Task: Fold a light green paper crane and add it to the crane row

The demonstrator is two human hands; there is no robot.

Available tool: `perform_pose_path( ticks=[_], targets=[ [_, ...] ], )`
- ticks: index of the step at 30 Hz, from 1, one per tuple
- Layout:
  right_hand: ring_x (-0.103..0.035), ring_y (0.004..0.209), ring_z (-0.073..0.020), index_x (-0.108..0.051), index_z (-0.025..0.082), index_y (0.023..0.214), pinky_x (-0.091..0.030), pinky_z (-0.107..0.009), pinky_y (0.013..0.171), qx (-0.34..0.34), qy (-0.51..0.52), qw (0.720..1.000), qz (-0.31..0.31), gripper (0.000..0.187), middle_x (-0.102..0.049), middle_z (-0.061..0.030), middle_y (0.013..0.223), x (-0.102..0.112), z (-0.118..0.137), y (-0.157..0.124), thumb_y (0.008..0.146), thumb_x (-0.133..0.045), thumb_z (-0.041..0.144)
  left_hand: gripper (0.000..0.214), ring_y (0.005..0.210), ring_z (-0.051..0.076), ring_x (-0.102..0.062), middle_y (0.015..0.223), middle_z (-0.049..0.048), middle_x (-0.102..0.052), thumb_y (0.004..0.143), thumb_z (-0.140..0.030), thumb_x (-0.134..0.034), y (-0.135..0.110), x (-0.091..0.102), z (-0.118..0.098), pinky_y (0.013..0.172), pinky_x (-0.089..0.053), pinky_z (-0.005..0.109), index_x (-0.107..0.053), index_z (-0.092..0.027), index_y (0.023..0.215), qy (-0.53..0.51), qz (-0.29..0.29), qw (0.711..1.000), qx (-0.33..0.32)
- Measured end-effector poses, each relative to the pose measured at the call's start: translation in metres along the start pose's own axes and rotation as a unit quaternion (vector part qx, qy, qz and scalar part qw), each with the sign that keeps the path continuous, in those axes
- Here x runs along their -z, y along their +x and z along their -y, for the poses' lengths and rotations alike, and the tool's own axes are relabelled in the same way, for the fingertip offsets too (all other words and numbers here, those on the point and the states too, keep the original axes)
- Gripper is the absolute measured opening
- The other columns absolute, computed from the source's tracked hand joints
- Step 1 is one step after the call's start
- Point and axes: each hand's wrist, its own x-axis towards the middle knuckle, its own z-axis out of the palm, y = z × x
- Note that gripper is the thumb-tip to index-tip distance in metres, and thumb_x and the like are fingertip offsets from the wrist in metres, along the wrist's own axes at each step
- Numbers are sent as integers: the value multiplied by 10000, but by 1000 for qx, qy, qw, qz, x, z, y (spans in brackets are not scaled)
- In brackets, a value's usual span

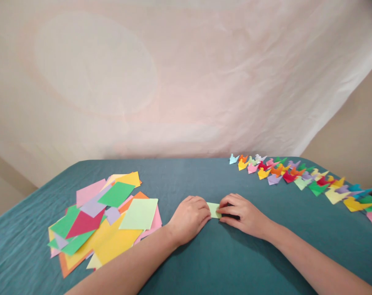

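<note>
Between my two hands, a small light green piece of origami paper lies on the teal cloth, looking folded to a narrow shape. My left hand rests over its left end, fingers closed together and pressed down, covering that part. At the right end, my right hand pinches the edge between thumb and fingertips. The exact folds are too small to make out.
A loose pile of coloured square sheets lies left of my left forearm. Several rows of folded paper birds run along the right side of the teal-covered table. Behind the table hangs a pale cloth.
</note>
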Motion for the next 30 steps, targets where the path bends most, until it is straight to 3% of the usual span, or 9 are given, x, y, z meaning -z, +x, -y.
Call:
perform_pose_path(
  ticks=[13, 24, 30],
  targets=[
    [-548, 853, -169, -661, 230, 974, -405, -335, 762, 11, 7, 1000, -12, 180, -626, -47, 926, 0, 1, 1, 879, -523, 296, 136, 796, 190, -553, 850, 66, -597, 861, -140, -470, 2, 13, -15, 753, -430, 320, -603, -133, 889, 149, 114, 981, -47],
    [-550, 816, -163, -656, 216, 883, -404, -324, 740, 8, 4, 1000, -18, 187, -626, -46, 886, -3, 1, 1, 902, -475, 259, 193, 892, 200, -567, 948, 78, -614, 873, -165, -437, 1, 21, -9, 818, -447, 312, -607, -137, 961, 64, 136, 988, -31],
    [-535, 797, -174, -573, 187, 834, -416, -313, 709, -21, -6, 999, -37, 187, -601, -57, 849, -11, 4, 6, 925, -424, 253, 190, 898, 206, -580, 932, 77, -628, 873, -179, -442, -2, 26, -9, 832, -445, 318, -612, -147, 951, 42, 134, 990, -33]
  ],
)
